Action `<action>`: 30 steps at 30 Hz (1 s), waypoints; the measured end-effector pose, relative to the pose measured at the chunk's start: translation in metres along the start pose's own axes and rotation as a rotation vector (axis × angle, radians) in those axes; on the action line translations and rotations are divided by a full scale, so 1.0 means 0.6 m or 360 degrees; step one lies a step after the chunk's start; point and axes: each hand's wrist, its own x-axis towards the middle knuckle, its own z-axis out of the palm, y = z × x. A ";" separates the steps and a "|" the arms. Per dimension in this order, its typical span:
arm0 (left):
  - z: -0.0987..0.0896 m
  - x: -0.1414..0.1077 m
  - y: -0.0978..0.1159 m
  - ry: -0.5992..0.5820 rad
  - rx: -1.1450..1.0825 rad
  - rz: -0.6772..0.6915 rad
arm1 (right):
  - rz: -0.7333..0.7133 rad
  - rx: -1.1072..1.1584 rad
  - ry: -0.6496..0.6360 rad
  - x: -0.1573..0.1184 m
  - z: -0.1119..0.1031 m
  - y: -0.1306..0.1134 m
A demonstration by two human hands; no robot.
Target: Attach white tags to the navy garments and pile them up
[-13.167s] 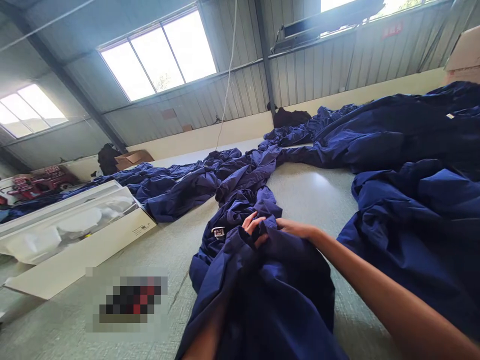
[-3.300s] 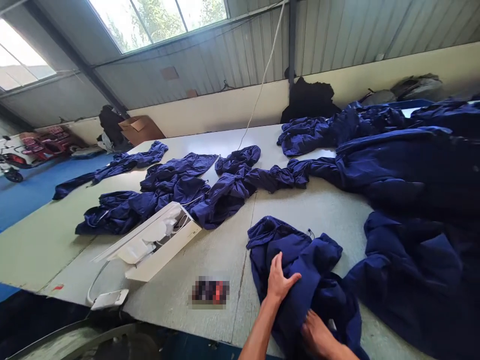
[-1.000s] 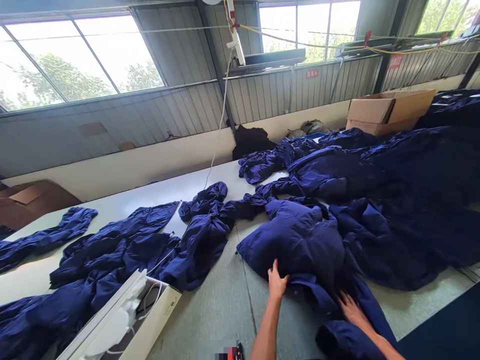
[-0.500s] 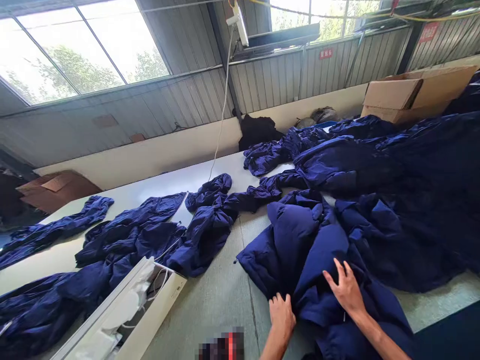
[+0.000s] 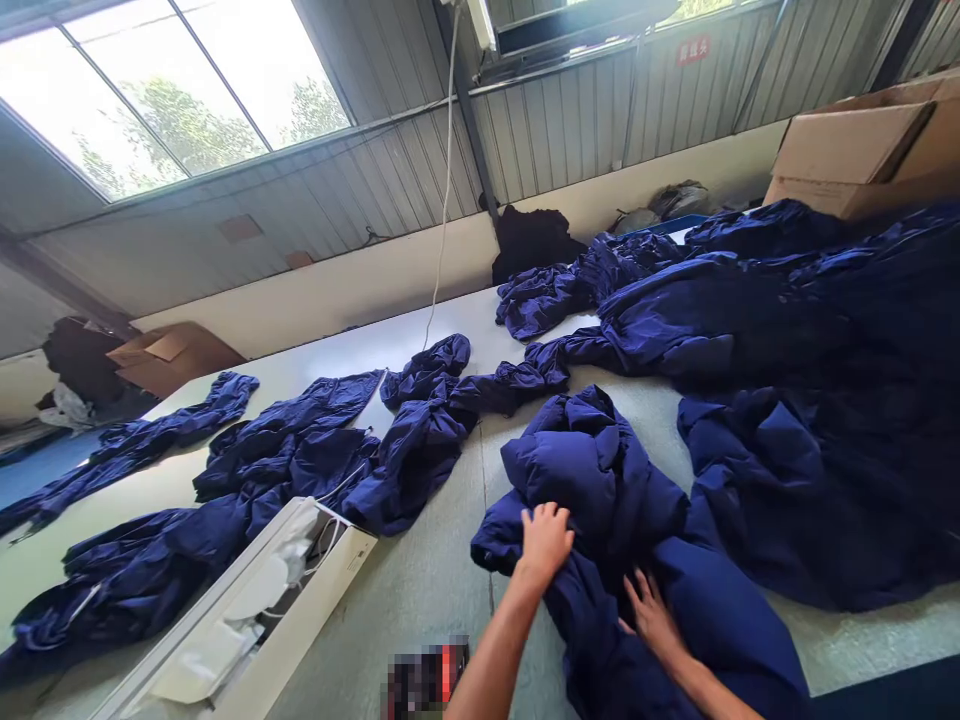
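A puffy navy-blue padded jacket [image 5: 577, 465] lies bunched on the pale table [image 5: 442, 590] in front of me. My left hand [image 5: 547, 540] is closed on its fabric near the left side, fingers curled over a fold. Lower and to the right, my right hand [image 5: 654, 618] rests on the jacket with its fingers spread, the tips partly sunk into a crease. The jacket's lower part runs out of view at the bottom edge.
More navy garments [image 5: 787, 490] are heaped at the right, and others [image 5: 255, 470] lie to the left. An open white box with cords [image 5: 315, 590] stands at front left. Cardboard boxes [image 5: 847, 140] [image 5: 176, 355] sit at the far sides. A pixelated dark-and-red item [image 5: 424, 675] lies nearby.
My left hand has moved up onto the jacket's left part, and my right hand has shifted lower and left. The jacket's upper part is now more bunched up. The view has shifted slightly left.
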 end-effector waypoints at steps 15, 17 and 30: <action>0.351 -0.209 -0.080 0.0278 0.0643 -0.0909 | 0.0034 0.0123 -0.0151 0.032 -0.123 0.063; 0.358 -0.206 -0.051 0.0250 0.0559 -0.0941 | 0.0123 0.0168 -0.0161 0.055 -0.172 0.039; 0.270 -0.188 -0.104 -0.0640 -0.0074 -0.0586 | 0.0000 0.0277 0.0000 0.266 -0.165 -0.188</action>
